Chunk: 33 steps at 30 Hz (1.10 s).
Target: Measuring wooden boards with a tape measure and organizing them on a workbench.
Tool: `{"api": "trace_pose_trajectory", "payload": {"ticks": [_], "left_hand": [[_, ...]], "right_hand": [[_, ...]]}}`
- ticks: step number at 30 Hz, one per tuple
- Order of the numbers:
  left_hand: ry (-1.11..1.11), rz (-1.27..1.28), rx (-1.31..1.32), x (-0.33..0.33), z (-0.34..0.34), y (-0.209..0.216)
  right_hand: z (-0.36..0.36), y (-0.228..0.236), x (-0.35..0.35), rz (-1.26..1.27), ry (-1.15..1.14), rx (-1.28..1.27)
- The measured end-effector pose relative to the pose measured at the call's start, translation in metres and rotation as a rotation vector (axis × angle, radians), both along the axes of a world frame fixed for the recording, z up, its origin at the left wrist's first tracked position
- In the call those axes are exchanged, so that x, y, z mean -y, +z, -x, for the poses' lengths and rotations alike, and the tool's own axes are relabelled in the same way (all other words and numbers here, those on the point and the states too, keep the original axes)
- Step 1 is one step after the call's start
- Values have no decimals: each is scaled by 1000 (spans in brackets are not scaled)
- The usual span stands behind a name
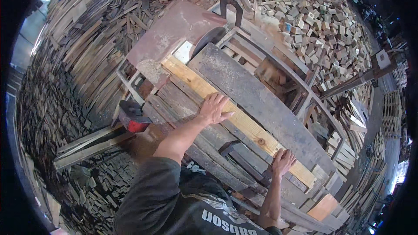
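A long pale wooden plank (pixel 244 124) lies slantwise along the saw table, a dark knot near its right end. My left hand (pixel 213 109) holds it around the middle, fingers over the far edge and thumb out to the right. Near the plank's right end, my right hand (pixel 284 162) has its fingers curled over the wood. Its far left end sits just short of a white plate (pixel 184 52) beside a large round saw blade (pixel 208 41). The grey metal table top (pixel 261 93) runs along the plank's far side.
A reddish-brown outfeed board (pixel 174 30) with sawdust lies beyond the blade. Metal rails (pixel 300 80) frame the table's right side. Cut wood blocks (pixel 322 30) are heaped at the far right, thin offcut strips (pixel 87 56) at the left. A dark box with a red part (pixel 138 125) juts out near my left elbow.
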<state>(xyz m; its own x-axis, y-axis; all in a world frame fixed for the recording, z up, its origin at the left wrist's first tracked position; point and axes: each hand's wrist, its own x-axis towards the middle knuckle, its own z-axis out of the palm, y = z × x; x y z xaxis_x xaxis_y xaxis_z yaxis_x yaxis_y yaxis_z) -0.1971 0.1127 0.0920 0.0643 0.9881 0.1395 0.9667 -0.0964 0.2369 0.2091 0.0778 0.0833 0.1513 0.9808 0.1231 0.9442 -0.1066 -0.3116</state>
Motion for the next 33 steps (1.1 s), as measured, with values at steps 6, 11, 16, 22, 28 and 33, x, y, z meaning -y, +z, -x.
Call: {"api": "trace_pose_trajectory", "payload": {"ticks": [6, 11, 16, 22, 28, 33], "left_hand": [[-19, -74, 2, 1, -2, -3], [-9, -17, 8, 1, 0, -8], [2, -5, 21, 1, -1, -9], [-2, -82, 30, 2, 0, -12], [-15, -102, 15, 2, 1, -13], [-14, -60, 7, 1, -2, -11]], "right_hand": [[-7, -10, 1, -8, -5, -9], [-10, -20, 0, -22, -6, -11], [-13, -26, 1, 7, -15, -9], [-12, -24, 0, 57, -27, 8], [-9, -22, 1, 24, -18, 8], [-10, -24, 1, -65, -18, 1]]}}
